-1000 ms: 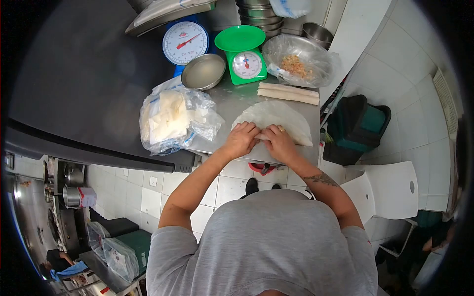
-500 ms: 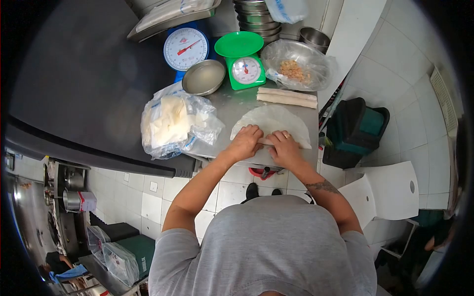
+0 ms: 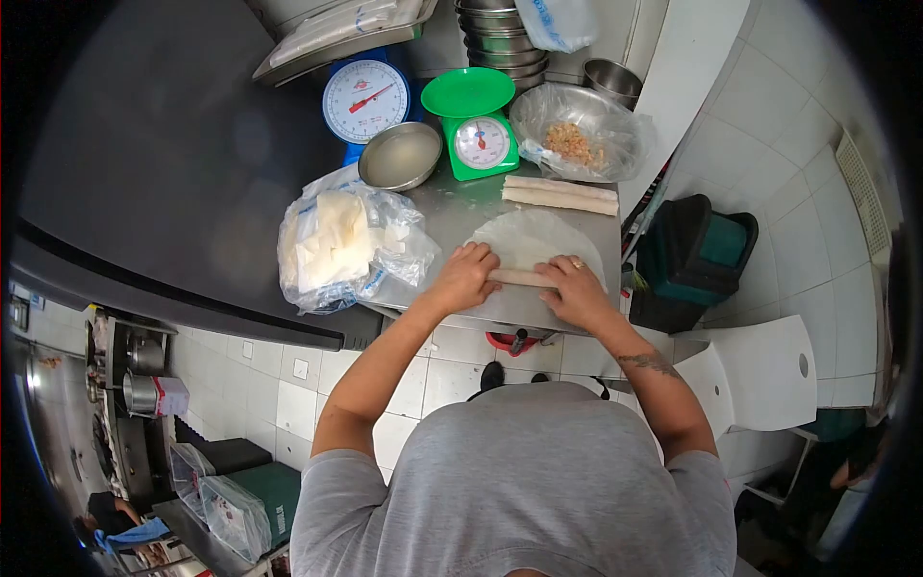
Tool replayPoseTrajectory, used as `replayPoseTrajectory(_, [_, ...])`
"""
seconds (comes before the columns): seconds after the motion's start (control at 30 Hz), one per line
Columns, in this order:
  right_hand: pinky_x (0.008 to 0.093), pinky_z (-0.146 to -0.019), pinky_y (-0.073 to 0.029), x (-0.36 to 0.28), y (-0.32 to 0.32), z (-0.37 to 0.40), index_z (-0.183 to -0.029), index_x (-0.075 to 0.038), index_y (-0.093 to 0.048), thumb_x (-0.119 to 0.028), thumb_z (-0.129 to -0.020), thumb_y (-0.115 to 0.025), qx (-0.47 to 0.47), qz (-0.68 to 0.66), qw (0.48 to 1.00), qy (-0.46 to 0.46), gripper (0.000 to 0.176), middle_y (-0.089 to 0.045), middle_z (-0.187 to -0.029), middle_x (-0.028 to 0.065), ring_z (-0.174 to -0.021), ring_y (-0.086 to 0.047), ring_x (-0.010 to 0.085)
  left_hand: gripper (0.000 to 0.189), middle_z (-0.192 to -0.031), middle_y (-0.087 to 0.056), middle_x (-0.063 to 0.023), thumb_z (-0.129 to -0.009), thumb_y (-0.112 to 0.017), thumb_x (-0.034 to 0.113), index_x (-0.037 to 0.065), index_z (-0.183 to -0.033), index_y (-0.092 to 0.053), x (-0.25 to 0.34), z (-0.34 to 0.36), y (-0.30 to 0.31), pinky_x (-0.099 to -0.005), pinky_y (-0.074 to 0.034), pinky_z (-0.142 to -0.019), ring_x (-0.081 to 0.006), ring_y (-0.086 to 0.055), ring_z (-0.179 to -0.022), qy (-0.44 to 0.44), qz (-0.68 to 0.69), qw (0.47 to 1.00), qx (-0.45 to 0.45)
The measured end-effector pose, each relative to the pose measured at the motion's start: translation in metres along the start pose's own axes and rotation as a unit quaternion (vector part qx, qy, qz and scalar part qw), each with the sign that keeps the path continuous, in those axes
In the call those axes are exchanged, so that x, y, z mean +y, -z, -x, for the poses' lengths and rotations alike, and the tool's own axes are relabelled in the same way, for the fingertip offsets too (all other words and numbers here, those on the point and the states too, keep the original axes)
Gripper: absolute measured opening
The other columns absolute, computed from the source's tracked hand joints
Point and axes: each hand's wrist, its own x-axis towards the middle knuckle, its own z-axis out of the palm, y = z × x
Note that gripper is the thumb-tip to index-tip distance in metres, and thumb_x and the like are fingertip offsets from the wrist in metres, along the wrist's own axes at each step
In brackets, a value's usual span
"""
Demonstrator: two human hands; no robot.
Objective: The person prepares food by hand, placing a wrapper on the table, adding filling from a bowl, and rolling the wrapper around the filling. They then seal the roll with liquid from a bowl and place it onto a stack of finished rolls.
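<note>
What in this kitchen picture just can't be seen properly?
All in the head view:
- What is inside the roll: hidden by its wrapper and by the left hand and right hand.
- Dial readings on the blue scale and green scale: too small.
- Stacked steel bowls: cut off by the top edge.

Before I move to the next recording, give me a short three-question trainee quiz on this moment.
1. True or false: the left hand and right hand both rest on the partly rolled wrapper.
2. How do the two finished rolls lie on the steel table? A crossed; B flat, side by side; C upright.
3. Fill in: the ring is on the ___ hand.
Key: 1 true; 2 B; 3 right.
</note>
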Motion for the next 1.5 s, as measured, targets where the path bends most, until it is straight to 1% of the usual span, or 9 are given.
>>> replayPoseTrajectory(0.17, [0.0408,-0.093,-0.044,-0.017,-0.03,-0.018,-0.11,-0.008,-0.059,-0.011,-0.074,-0.069,-0.014,0.073,0.996,-0.044,0.038,-0.056,-0.106,0.0113,-0.104,-0.052,0.0324,0.035,-0.101,-0.055,-0.0117,-0.072,-0.074,0.014,0.006,-0.102,-0.057,0.013,-0.023,-0.024,-0.0427,-0.043,-0.085,-0.0334,-0.053,-0.099,-0.017,0.044,0.999,-0.024])
replayPoseTrajectory(0.57, [0.0412,-0.097,-0.043,0.025,0.018,0.023,-0.117,-0.008,-0.059,-0.015,-0.075,-0.072,-0.043,-0.045,0.997,-0.042,0.045,-0.056,-0.117,0.0119,-0.111,-0.051,0.0339,0.033,-0.102,-0.054,-0.0087,-0.074,-0.075,0.018,0.008,-0.101,-0.058,-0.002,-0.003,-0.014,-0.0413,-0.042,-0.087,-0.0288,-0.052,-0.1,0.01,0.008,1.0,-0.029])
replayPoseTrajectory(0.67, [0.0417,-0.096,-0.043,0.004,0.019,0.013,-0.115,-0.008,-0.059,-0.015,-0.075,-0.072,-0.008,0.059,0.998,-0.016,0.043,-0.056,-0.114,0.0115,-0.109,-0.051,0.0331,0.033,-0.101,-0.054,-0.0095,-0.074,-0.074,0.017,0.007,-0.101,-0.057,0.009,-0.013,-0.005,-0.0418,-0.042,-0.086,-0.0299,-0.052,-0.1,-0.004,0.002,1.0,-0.022])
replayPoseTrajectory(0.87, [0.0411,-0.095,-0.043,-0.002,-0.011,-0.002,-0.11,-0.009,-0.06,-0.013,-0.075,-0.071,-0.024,0.034,0.998,-0.046,0.036,-0.055,-0.107,0.0107,-0.103,-0.052,0.0318,0.034,-0.101,-0.054,-0.0105,-0.074,-0.075,0.016,0.006,-0.101,-0.056,0.012,-0.029,-0.034,-0.041,-0.043,-0.086,-0.0306,-0.052,-0.099,-0.02,0.04,0.998,-0.039])
replayPoseTrajectory(1.0, [0.0411,-0.094,-0.044,0.003,0.0,0.003,-0.11,-0.009,-0.06,-0.012,-0.076,-0.071,-0.021,0.0,0.999,-0.046,0.035,-0.056,-0.11,0.0095,-0.107,-0.051,0.0321,0.034,-0.097,-0.055,-0.0109,-0.076,-0.074,0.015,0.005,-0.102,-0.056,0.009,-0.029,-0.037,-0.0404,-0.045,-0.085,-0.0321,-0.054,-0.097,-0.044,0.029,0.998,-0.03])
replayPoseTrajectory(1.17, [0.0419,-0.091,-0.046,0.023,0.01,0.01,-0.111,-0.008,-0.06,-0.011,-0.079,-0.07,-0.035,-0.048,0.996,-0.073,0.034,-0.057,-0.112,0.0097,-0.109,-0.054,0.0324,0.026,-0.094,-0.057,-0.0118,-0.08,-0.071,0.013,0.009,-0.103,-0.059,0.005,-0.039,-0.021,-0.0399,-0.047,-0.083,-0.0324,-0.058,-0.093,0.025,0.17,0.983,-0.069])
replayPoseTrajectory(1.27, [0.0419,-0.086,-0.048,0.042,0.009,0.0,-0.108,-0.007,-0.061,-0.013,-0.082,-0.069,-0.066,-0.077,0.992,-0.081,0.027,-0.057,-0.109,0.0109,-0.099,-0.058,0.0336,0.018,-0.093,-0.057,-0.0112,-0.083,-0.069,0.01,0.01,-0.099,-0.063,-0.003,-0.044,-0.024,-0.0386,-0.047,-0.082,-0.0307,-0.058,-0.092,0.043,0.209,0.975,-0.06])
replayPoseTrajectory(1.37, [0.0418,-0.081,-0.049,0.036,0.01,-0.003,-0.104,-0.007,-0.063,-0.017,-0.086,-0.066,0.015,-0.183,0.969,-0.164,0.02,-0.057,-0.105,0.0119,-0.092,-0.06,0.0348,0.01,-0.092,-0.057,-0.0107,-0.084,-0.067,0.008,0.009,-0.094,-0.066,-0.012,-0.047,-0.03,-0.0378,-0.047,-0.08,-0.0296,-0.059,-0.09,0.05,0.213,0.974,-0.054])
replayPoseTrajectory(1.5, [0.0412,-0.079,-0.05,0.041,0.005,0.006,-0.103,-0.008,-0.064,-0.019,-0.09,-0.063,0.036,-0.031,0.986,-0.16,0.017,-0.058,-0.102,0.0111,-0.09,-0.061,0.0328,0.007,-0.088,-0.056,-0.0097,-0.083,-0.068,0.012,0.011,-0.09,-0.067,-0.017,-0.049,-0.036,-0.0385,-0.046,-0.083,-0.0293,-0.057,-0.093,0.058,0.207,0.974,-0.069])
